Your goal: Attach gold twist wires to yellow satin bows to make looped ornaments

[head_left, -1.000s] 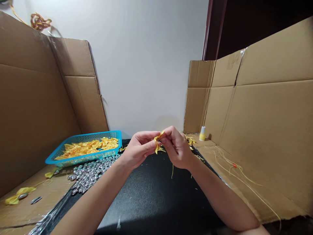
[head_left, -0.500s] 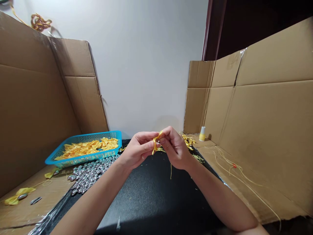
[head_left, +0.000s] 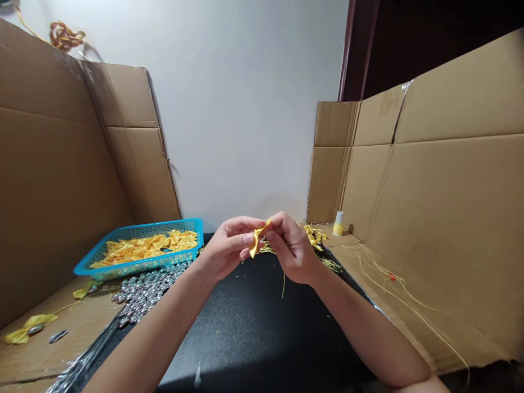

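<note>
A small yellow ribbon bow [head_left: 257, 238] is pinched between both hands above the black work surface. My left hand [head_left: 230, 244] is closed on its left side with thumb and fingertips. My right hand [head_left: 292, 246] grips the upper right end of the bow, its fingers curled. A thin yellow thread [head_left: 284, 284] hangs below my right hand; where it starts is hidden by the fingers. Behind the hands lie cut yellow threads [head_left: 268, 247] on the black surface [head_left: 262, 333].
At left stands a blue basket [head_left: 143, 267] of yellow bows, with silvery beads [head_left: 143, 292] heaped before it. Yellow bows with threads [head_left: 317, 236] lie behind my right hand. A thread spool [head_left: 338, 224] stands at right, near loose cord [head_left: 409, 297]. Cardboard walls [head_left: 446, 196] flank both sides.
The bow has turned and tilted slightly, showing more of its lower loop. My left fingers have shifted a little on it, while my right hand stays nearly in place.
</note>
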Available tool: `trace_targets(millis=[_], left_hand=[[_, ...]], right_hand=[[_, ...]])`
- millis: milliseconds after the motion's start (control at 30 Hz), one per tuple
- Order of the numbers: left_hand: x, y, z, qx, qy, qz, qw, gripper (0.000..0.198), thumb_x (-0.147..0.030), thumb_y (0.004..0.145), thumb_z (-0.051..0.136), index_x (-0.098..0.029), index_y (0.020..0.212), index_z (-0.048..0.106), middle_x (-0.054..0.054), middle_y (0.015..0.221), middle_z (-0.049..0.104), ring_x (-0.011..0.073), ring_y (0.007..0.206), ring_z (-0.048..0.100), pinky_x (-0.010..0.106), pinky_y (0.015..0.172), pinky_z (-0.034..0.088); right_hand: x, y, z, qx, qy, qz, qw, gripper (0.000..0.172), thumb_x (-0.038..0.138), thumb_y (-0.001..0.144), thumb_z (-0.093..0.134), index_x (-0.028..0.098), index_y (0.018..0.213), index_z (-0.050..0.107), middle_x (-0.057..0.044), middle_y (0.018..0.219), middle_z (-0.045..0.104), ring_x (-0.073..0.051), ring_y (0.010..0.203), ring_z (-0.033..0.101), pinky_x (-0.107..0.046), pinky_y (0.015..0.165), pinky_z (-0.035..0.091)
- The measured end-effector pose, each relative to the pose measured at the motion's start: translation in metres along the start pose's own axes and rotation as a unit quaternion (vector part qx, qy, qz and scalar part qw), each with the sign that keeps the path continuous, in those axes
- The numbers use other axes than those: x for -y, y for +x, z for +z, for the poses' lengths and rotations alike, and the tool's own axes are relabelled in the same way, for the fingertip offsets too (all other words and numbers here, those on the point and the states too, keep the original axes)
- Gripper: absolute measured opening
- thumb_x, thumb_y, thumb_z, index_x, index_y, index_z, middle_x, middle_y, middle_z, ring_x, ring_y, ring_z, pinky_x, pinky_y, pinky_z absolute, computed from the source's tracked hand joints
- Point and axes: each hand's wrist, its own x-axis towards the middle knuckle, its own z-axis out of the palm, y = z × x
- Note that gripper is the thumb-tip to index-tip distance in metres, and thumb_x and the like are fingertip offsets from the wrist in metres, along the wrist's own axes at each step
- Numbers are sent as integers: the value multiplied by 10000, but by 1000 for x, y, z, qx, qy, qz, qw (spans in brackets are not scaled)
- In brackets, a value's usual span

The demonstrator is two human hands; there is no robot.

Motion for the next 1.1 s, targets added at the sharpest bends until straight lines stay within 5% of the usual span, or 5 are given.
trace_targets(millis=[200,433,967,1100], left_hand=[[-5,-1,3,-7,14,-13,1000,167,-269,598,845,-215,741,779,-19,515,642,23,388,443,146,433,372],[-1,-1,2,-4,-12,-13,1000,214,-237,569,876,-212,751,767,-6,590,670,56,484,567,113,407,347],[4,-1,-8,56,-17,-12,998,232,-256,682,817,-233,867,680,-34,616,667,21,415,491,104,406,328],[3,-1,-9,57,-23,-23,998,249,-250,670,829,-225,853,661,-39,642,671,27,456,540,106,467,410]], right_hand=[[4,1,-3,-3,-55,-14,998,137,316,952,453,210,867,469,27,674,599,-76,524,535,-223,488,424],[4,1,1,-4,30,13,999,157,352,954,456,206,899,474,5,744,619,-91,630,616,-229,575,495],[1,-2,6,-5,110,30,993,130,336,950,488,213,909,488,15,748,601,-82,653,593,-223,611,503],[2,-3,5,-6,105,34,994,129,343,950,489,219,911,493,17,743,593,-84,647,582,-227,604,493]])
